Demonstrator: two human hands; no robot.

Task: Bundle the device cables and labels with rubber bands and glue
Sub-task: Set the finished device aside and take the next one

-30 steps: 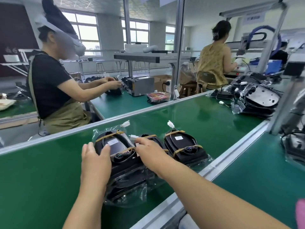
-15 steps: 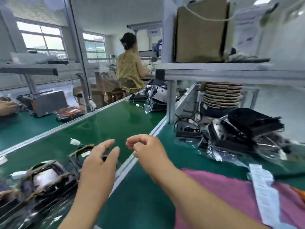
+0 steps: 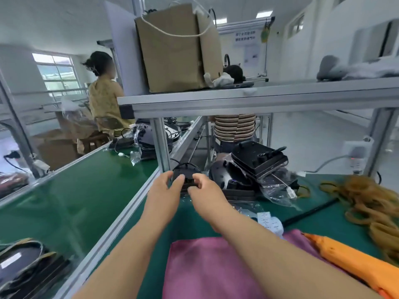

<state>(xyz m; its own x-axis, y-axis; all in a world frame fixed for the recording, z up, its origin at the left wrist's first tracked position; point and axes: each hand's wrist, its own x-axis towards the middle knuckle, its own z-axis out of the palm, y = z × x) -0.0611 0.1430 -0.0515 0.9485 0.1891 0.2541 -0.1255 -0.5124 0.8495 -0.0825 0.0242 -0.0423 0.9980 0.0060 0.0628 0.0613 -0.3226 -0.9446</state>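
Left hand (image 3: 163, 192): my thumb and forefinger are apart, tips set on the left part of the black device (image 3: 186, 177). I cannot tell whether they clamp it.
Right hand (image 3: 205, 192): my fingers are curled, with thumb and forefinger pinching the near right edge of the same device.
Black device: it sits on the green bench (image 3: 323, 221) between my two sets of fingertips, partly covered by them.
Device pile (image 3: 257, 164): bagged black units are stacked just right of my right fingers.
Rubber bands (image 3: 367, 201): a loose tan heap lies well to the right of my fingers.
Label strip (image 3: 269, 223): white and printed, it lies right of my right wrist.
Pink cloth (image 3: 211, 268): it lies under my forearms, nearer me than my fingers.
Bundled devices (image 3: 26, 266): these are banded and lie far left of my fingers, on the conveyor belt (image 3: 71, 203).
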